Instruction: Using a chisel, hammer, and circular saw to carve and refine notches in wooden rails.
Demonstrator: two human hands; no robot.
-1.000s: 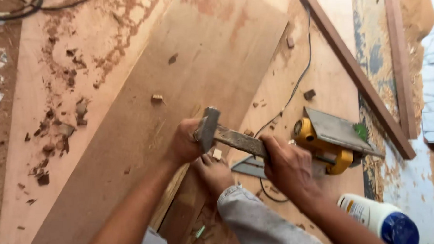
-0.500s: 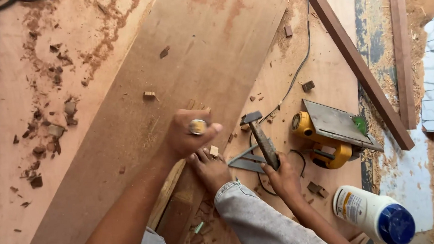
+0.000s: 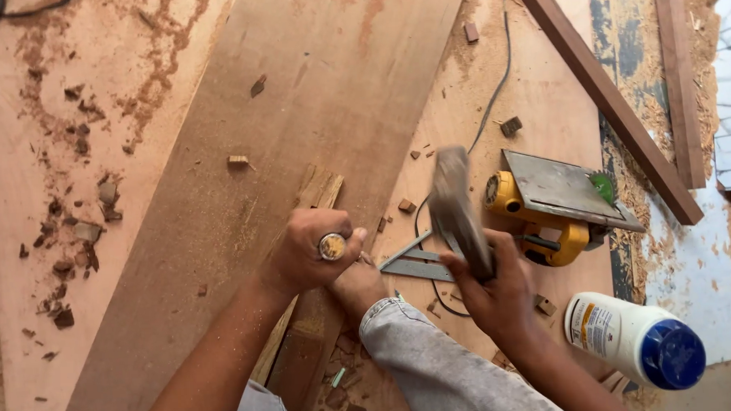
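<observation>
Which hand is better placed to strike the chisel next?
Right. The right hand grips the raised hammer, its head blurred above the bench. The left hand is wrapped around the chisel, holding it against the wood.

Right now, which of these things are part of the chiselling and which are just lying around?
In use:
left hand gripping the chisel
right hand raising the hammer
wood strip being cut

Lying about:
yellow power saw
metal square
white glue bottle
wood chips

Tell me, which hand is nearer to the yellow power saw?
Right. The right hand, gripping the hammer, is just left of the yellow power saw; the left hand is farther left.
</observation>
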